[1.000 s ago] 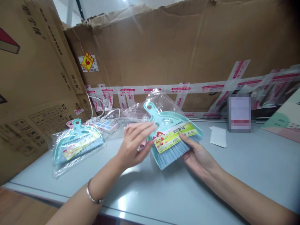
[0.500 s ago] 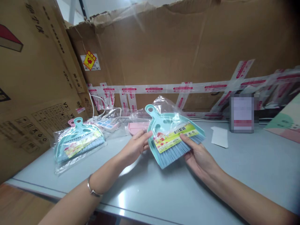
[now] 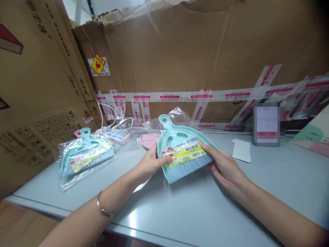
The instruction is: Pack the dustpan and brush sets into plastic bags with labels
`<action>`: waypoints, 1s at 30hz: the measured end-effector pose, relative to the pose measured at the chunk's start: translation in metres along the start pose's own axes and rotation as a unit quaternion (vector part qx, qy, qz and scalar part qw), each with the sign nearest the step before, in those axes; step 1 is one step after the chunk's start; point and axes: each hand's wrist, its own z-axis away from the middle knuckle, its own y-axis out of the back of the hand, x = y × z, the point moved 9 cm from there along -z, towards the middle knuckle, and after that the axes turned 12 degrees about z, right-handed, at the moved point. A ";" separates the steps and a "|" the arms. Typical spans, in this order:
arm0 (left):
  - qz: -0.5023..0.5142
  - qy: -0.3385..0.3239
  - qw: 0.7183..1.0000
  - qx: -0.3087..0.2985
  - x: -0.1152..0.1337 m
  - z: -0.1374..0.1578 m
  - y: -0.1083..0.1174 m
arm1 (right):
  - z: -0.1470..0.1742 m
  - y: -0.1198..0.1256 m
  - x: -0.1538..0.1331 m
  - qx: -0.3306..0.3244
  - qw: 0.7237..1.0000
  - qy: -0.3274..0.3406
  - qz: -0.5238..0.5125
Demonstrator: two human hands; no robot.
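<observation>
Between my hands a mint-green dustpan (image 3: 180, 132) is held up over the table, tilted toward me. A brush with pale blue bristles (image 3: 189, 168) lies across its pan, banded by a yellow printed label (image 3: 183, 155). My left hand (image 3: 151, 161) grips the left side, thumb on the label's left end. On the right edge, my right hand (image 3: 222, 164) is closed with its thumb over the label's right end. Further left on the table lies a similar dustpan and brush set (image 3: 87, 151) in a clear plastic bag, a pink handle showing behind it.
Behind stand large taped cardboard boxes (image 3: 167, 61). A pink dustpan part (image 3: 149, 140) and clear plastic lie beyond my hands, near a power strip (image 3: 119, 136) with cables. To the right are a white card (image 3: 242, 151) and a blurred device (image 3: 266, 125) on the grey table (image 3: 277, 192).
The dustpan has turned slightly, so its label faces me more squarely. My left thumb now presses on the label, and my right hand has shifted a little up and right.
</observation>
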 end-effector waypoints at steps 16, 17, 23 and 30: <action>0.001 0.065 0.996 0.058 0.004 0.004 0.017 | 0.012 -0.015 0.008 -0.078 0.990 -0.083 0.087; 0.003 0.066 0.995 0.077 0.003 0.004 0.020 | 0.012 -0.015 0.011 -0.075 0.989 -0.094 0.084; 0.009 0.050 0.982 0.180 0.003 0.000 0.041 | 0.020 -0.031 -0.002 -0.204 0.977 -0.057 0.031; 0.009 0.030 0.984 0.177 0.014 0.000 0.043 | 0.031 -0.045 -0.018 -0.302 0.950 0.032 0.069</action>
